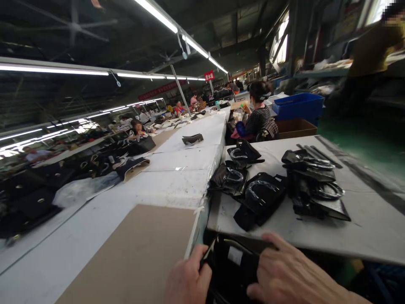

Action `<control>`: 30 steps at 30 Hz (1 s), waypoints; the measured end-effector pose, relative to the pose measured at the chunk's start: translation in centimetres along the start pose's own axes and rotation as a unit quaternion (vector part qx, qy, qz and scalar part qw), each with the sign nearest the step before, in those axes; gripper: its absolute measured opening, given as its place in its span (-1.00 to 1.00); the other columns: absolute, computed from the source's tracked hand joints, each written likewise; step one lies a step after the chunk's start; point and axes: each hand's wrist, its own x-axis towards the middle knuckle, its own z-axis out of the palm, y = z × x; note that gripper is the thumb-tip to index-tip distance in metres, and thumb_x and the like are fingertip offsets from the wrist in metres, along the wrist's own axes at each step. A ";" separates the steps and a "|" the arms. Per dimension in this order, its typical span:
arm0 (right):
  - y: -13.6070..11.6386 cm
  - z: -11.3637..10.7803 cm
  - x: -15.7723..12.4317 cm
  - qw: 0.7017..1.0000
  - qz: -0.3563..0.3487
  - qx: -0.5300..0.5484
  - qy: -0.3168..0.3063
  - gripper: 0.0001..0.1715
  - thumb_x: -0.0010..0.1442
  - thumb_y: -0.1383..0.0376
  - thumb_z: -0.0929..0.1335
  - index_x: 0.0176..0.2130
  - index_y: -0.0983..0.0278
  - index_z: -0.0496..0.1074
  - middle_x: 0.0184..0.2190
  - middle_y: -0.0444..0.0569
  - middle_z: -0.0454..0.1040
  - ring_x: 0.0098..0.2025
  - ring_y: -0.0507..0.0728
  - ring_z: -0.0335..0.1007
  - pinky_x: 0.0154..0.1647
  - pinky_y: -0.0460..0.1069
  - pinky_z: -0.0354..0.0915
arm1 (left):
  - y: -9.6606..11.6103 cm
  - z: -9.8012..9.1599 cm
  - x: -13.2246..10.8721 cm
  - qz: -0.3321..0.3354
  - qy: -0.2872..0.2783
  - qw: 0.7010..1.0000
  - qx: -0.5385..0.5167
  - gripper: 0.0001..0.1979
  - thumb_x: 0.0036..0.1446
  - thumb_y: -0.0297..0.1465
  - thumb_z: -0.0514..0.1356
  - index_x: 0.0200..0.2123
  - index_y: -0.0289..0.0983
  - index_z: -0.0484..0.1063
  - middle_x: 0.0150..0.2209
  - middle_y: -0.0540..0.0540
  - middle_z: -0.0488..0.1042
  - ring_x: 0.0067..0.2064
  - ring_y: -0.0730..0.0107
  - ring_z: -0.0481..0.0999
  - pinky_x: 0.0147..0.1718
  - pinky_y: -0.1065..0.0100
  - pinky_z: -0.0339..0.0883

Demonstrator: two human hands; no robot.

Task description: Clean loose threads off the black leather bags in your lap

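A black bag [237,276] with a small white label on its inside is held at the bottom of the head view, its mouth spread apart. My left hand [190,276] pinches the bag's left edge between thumb and fingers. On the other side, my right hand [281,270] grips the right edge, the index finger lying along the rim. The lower part of the bag runs out of view. Just beyond it, black bags with plastic-wrapped handles [261,194] lie on a side table [373,211].
A long white worktable [164,181] with a brown board [136,253] stretches away at left. A grey folded piece [192,138] lies on it. More black bags [34,190] crowd the far left. A seated co-worker [259,114] is ahead, near a blue bin [297,105].
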 end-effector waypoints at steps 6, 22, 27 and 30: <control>-0.7 5.0 -1.4 0.972 0.190 0.030 0.135 -0.92 0.21 0.32 0.26 -0.24 0.22 0.33 -0.31 0.04 0.47 -0.33 0.24 0.48 -0.44 0.08 0.44 | 1.4 -2.2 0.1 -0.058 -0.051 0.997 0.022 -0.81 0.03 -0.57 0.05 -0.36 -0.19 0.38 -0.47 0.02 0.43 -0.41 0.32 0.47 -0.47 0.44 0.17; -1.5 8.4 -2.9 0.892 0.328 0.306 0.061 -0.39 0.14 0.35 0.28 0.19 0.11 0.29 0.10 -0.10 0.44 0.12 0.19 0.38 0.14 0.16 0.36 | 2.1 -2.4 5.4 0.171 -0.143 0.964 -0.145 -0.82 0.04 -0.59 0.24 -0.33 -0.23 0.36 -0.19 0.02 0.45 -0.11 0.35 0.41 -0.09 0.38 0.29; -1.4 7.2 -2.6 0.872 0.342 0.350 0.031 -0.43 0.18 0.32 0.28 0.19 0.15 0.30 0.11 -0.08 0.42 0.14 0.19 0.35 0.18 0.16 0.31 | 2.2 -2.4 6.7 0.231 -0.169 0.952 -0.110 -0.80 0.07 -0.57 0.29 -0.27 -0.23 0.38 -0.19 0.03 0.43 -0.11 0.36 0.40 -0.12 0.41 0.27; -1.2 6.8 -2.5 0.867 0.346 0.358 0.029 -0.47 0.21 0.28 0.28 0.17 0.13 0.32 0.09 -0.10 0.45 0.12 0.19 0.37 0.16 0.13 0.33 | 2.2 -2.4 6.9 0.235 -0.171 0.951 -0.106 -0.78 0.08 -0.58 0.28 -0.24 -0.22 0.36 -0.19 0.05 0.43 -0.12 0.36 0.40 -0.13 0.42 0.25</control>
